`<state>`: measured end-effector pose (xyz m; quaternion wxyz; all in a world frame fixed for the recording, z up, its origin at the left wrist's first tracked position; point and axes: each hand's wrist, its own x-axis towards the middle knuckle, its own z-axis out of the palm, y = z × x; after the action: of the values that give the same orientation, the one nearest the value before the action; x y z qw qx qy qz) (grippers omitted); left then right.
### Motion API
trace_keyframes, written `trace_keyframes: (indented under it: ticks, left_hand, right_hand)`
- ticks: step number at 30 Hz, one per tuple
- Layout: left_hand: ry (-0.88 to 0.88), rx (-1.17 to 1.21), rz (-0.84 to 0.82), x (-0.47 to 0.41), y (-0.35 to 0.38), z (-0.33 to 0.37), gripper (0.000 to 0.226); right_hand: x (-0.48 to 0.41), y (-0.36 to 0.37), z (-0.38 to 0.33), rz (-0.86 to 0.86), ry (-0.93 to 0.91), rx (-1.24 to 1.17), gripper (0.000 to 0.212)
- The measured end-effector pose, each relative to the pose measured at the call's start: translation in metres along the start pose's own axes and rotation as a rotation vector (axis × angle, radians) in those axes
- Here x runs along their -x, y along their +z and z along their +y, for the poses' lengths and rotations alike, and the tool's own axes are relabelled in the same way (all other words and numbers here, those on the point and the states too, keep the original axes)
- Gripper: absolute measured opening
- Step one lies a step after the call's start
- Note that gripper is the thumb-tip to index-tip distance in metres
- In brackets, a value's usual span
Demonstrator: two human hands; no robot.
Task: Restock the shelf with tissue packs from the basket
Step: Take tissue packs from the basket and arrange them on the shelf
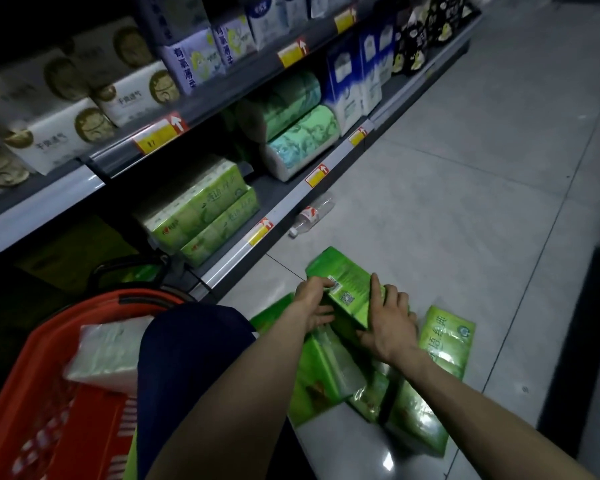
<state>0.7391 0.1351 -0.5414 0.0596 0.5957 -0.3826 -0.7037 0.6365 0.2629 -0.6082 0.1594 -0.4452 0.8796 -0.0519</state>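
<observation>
Both hands, my left hand (314, 303) and right hand (390, 323), hold one green plastic-wrapped tissue pack (347, 289) at lower centre; the slippery film could slide out, dropping it before the bottom shelf (284, 199).

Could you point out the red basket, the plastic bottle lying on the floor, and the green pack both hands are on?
Red basket (49, 358): head view, its left rim.
Plastic bottle (310, 216): head view, its label.
Green pack (347, 289): head view, its top face beside the printed code.
</observation>
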Motion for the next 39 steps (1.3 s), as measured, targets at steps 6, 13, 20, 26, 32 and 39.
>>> trace_keyframes:
  ticks: [6, 13, 20, 26, 32, 39]
  left_hand:
    - [0.028, 0.053, -0.110, 0.012, -0.006, 0.012, 0.054]
    - [0.201, 0.025, -0.104, 0.036, -0.005, 0.041, 0.023]
    - [0.518, -0.058, -0.019, 0.074, -0.044, 0.095, 0.059]
    - [0.805, 0.002, 0.127, 0.164, -0.143, 0.126, 0.070]
    - [0.768, 0.322, 0.010, 0.263, -0.246, 0.076, 0.064]
    - [0.625, 0.541, 0.167, 0.328, -0.329, -0.044, 0.069]
  right_hand:
    - [-0.005, -0.010, 0.011, 0.103, 0.049, -0.256, 0.122]
    - [-0.003, -0.105, 0.019, 0.313, 0.117, -0.565, 0.124]
    - [0.027, -0.215, -0.003, 0.438, -0.047, -1.113, 0.117]
    - [0.059, -0.266, -0.072, 0.317, -0.239, -1.615, 0.072]
    - [0.096, -0.281, -0.160, -0.205, -0.277, -1.757, 0.062]
    - [0.138, -0.245, -0.265, -0.590, -0.282, -1.543, 0.076]
